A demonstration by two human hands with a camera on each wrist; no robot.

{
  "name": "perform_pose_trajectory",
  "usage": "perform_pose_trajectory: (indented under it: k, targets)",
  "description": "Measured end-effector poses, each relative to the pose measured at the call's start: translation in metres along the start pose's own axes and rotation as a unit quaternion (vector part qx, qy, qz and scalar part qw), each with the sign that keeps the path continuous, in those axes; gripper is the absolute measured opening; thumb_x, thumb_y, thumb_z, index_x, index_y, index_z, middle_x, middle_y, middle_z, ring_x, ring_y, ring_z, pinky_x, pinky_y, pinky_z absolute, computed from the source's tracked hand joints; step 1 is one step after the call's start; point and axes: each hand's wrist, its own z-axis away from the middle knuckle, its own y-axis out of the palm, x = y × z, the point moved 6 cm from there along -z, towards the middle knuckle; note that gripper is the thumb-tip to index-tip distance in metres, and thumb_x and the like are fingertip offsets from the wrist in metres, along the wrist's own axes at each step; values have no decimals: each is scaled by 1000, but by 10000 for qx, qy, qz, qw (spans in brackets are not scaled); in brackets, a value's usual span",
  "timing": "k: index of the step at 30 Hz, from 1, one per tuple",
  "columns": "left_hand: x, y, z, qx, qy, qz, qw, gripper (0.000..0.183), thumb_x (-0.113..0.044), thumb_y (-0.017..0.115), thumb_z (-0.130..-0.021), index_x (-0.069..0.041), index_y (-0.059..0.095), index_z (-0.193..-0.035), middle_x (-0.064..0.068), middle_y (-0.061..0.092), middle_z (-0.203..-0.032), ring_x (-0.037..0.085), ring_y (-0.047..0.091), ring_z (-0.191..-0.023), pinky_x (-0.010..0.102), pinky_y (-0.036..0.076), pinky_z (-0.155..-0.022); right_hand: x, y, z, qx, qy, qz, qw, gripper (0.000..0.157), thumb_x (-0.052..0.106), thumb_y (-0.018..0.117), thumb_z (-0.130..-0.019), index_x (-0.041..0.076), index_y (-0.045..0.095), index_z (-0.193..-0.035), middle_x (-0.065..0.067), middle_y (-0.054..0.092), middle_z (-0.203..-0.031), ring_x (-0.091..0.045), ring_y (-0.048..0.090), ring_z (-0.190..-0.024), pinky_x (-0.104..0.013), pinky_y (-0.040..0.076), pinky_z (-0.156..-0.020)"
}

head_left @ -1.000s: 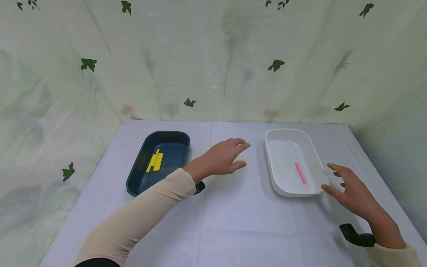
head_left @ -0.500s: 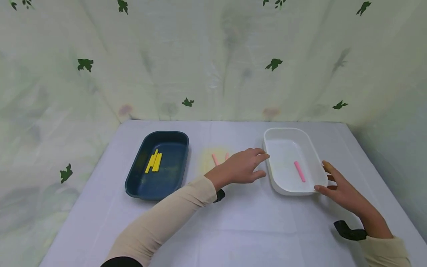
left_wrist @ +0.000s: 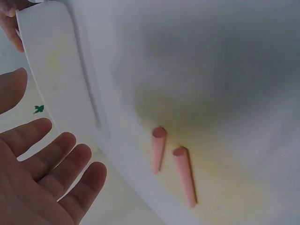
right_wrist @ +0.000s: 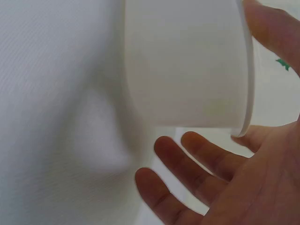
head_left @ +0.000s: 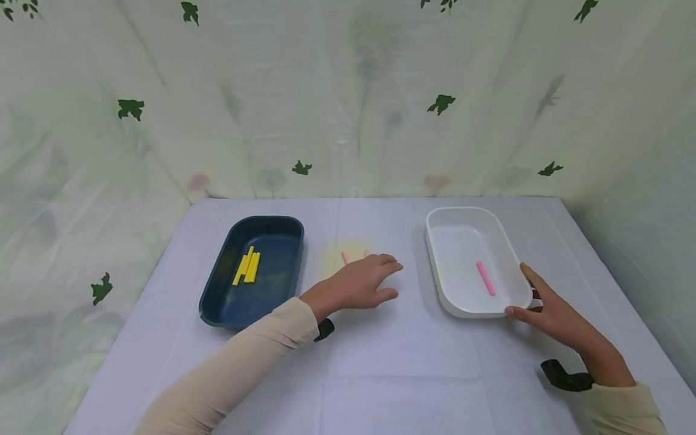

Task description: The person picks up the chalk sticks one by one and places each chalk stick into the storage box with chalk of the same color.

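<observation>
My left hand (head_left: 359,283) hovers over the middle of the table, fingers spread and holding nothing. Beneath and beyond it lie two pink chalk sticks (left_wrist: 186,177), partly covered by the hand in the head view. On the right, my right hand (head_left: 554,311) holds the near right corner of a white tray (head_left: 457,254), thumb on the near rim and forefinger along the right side. The other fingers (right_wrist: 187,171) extend loosely beside the tray's wall. One pink chalk stick (head_left: 486,279) lies inside that tray.
A dark blue tray (head_left: 283,293) stands at the left with several yellow chalk sticks (head_left: 252,266) in it. Yellowish dust marks the white tablecloth (head_left: 331,251) around the pink sticks. A pale curtain with leaf prints (head_left: 299,121) hangs behind the table.
My left hand went right towards the white tray, then came back left and nearer. My right hand moved left onto the white tray's corner. The chalk sticks stayed put.
</observation>
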Motion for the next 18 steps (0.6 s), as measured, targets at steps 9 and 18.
perform_pose_trajectory:
  k: [9, 18]
  targets:
    - [44, -12, 8, 349, -877, -28, 9955, 55, -28, 62, -95, -4, 52, -143, 16, 51, -147, 33, 49, -136, 45, 43, -111, 1, 0, 2, 298, -94, -70, 9995, 107, 33, 67, -94, 4, -14, -157, -35, 10, -157, -54, 33, -131, -64, 48, -90]
    - [81, -18, 6, 503, -1375, 188, 9890, 63, -25, 70, -89, 1, 49, -143, 18, 57, -140, 30, 49, -137, 43, 41, -113, -4, -3, 3, 406, 34, -82, 9991, 106, 34, 66, -95, 4, -16, -156, -36, 11, -156, -50, 32, -132, -60, 47, -92]
